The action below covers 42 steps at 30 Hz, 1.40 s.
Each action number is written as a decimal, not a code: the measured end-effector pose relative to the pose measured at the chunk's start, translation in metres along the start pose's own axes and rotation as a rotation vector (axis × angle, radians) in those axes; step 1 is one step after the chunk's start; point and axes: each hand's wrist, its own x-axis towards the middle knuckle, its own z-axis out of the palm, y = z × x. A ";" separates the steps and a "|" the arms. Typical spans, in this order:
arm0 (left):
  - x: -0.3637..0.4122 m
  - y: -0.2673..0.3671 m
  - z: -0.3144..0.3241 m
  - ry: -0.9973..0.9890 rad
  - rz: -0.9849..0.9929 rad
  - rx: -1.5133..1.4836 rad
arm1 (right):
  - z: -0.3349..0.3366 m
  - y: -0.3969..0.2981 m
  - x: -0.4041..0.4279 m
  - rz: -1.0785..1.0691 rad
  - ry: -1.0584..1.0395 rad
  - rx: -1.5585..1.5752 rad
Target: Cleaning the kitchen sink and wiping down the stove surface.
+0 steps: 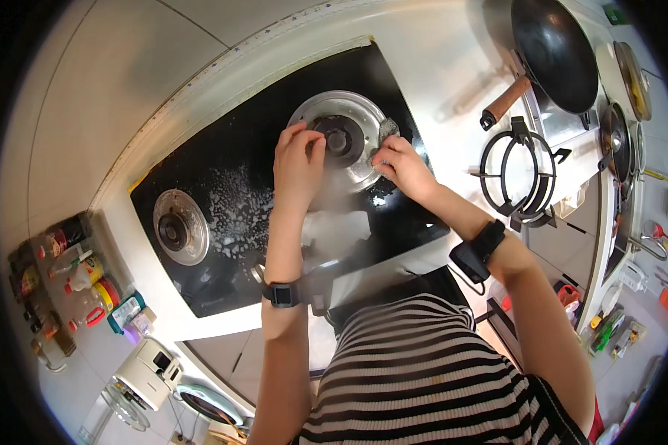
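Observation:
My right hand (pixel 402 168) grips a grey steel-wool scouring pad (pixel 388 129) against the right rim of a round metal burner pan (pixel 371 108). In the middle of that pan sits a dark burner cap (pixel 337 142). My left hand (pixel 299 161) is bent over the pan's left side, its fingertips near the cap; whether they grip anything is hidden. Both lie on a black glass gas cooktop (pixel 245 150). White foam (pixel 239 208) is spread over the glass left of my left hand. Farther left is a second, smaller burner (pixel 181 228).
A black pan support (pixel 517 175) stands on the white counter at the right, below a wok (pixel 556 53) with a wooden handle. Several bottles (pixel 86 278) line the counter's left end. A white appliance (pixel 147 372) is at lower left. Tiled wall (pixel 117 83) rises behind the cooktop.

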 end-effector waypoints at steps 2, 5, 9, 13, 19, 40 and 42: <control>-0.006 0.002 0.002 0.006 -0.010 0.010 | 0.005 0.002 0.001 0.048 0.058 -0.008; -0.013 0.004 0.002 -0.015 -0.009 -0.011 | 0.010 0.009 0.024 0.153 0.217 -0.070; -0.025 -0.004 0.002 0.011 0.038 0.066 | 0.018 0.001 0.012 0.123 0.233 -0.066; -0.042 -0.011 -0.002 -0.012 0.029 0.086 | 0.034 -0.023 -0.015 0.092 0.188 -0.026; -0.074 -0.024 -0.019 -0.051 0.047 0.117 | 0.040 -0.022 0.003 0.228 0.375 -0.092; -0.168 -0.019 -0.019 -0.260 0.032 0.178 | 0.053 -0.051 -0.053 -0.188 0.009 -0.166; -0.181 -0.027 -0.012 -0.226 0.033 0.148 | 0.068 -0.061 -0.038 -0.232 -0.011 -0.193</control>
